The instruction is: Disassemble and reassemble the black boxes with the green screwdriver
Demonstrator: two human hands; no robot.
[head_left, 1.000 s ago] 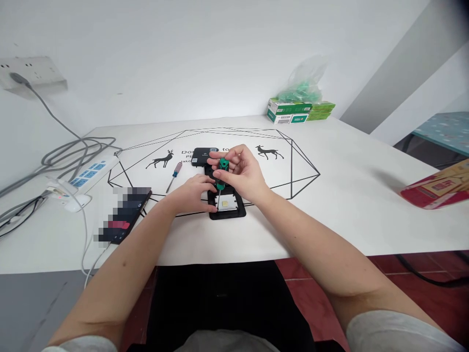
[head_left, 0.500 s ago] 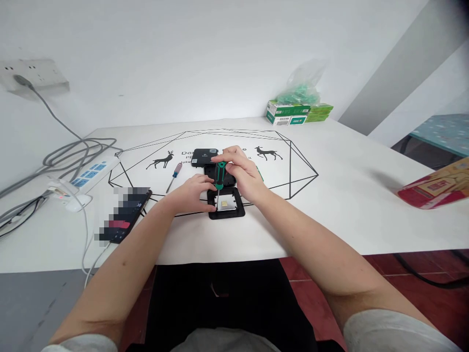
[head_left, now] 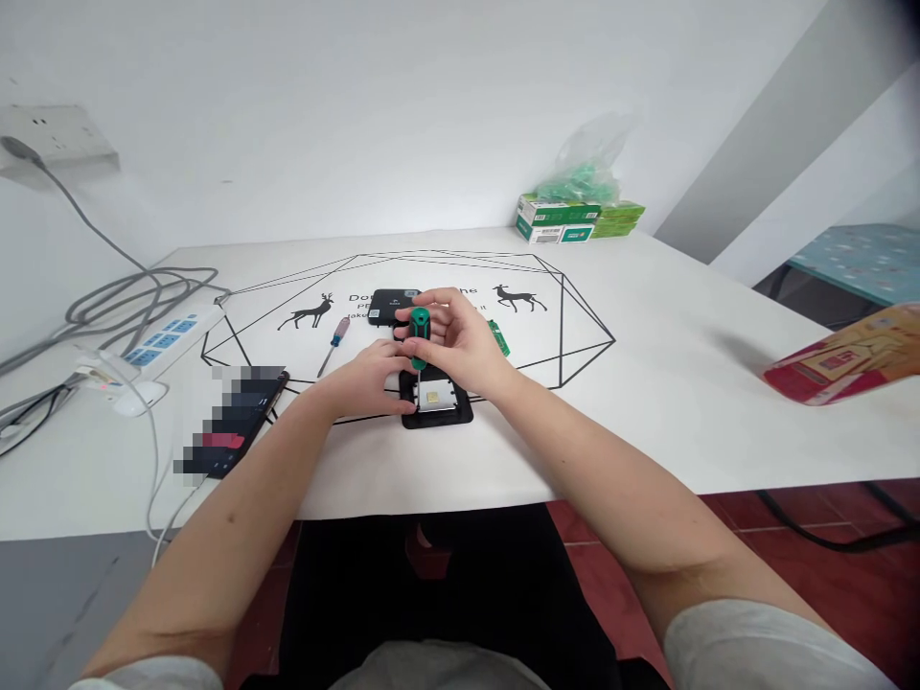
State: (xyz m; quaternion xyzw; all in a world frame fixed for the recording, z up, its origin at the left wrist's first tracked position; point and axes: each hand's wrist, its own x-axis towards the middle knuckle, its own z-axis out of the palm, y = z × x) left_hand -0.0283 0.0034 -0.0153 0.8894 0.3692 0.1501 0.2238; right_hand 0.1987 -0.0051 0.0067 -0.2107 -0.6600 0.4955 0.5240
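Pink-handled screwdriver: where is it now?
In the head view, the pink-handled screwdriver lies on the table, left of centre, between the left deer print and the left hand.

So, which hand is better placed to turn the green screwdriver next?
Probably the right hand: it holds the green screwdriver by its handle. The left hand sits lower, thumb at the black frame's edge, better placed for steadying.
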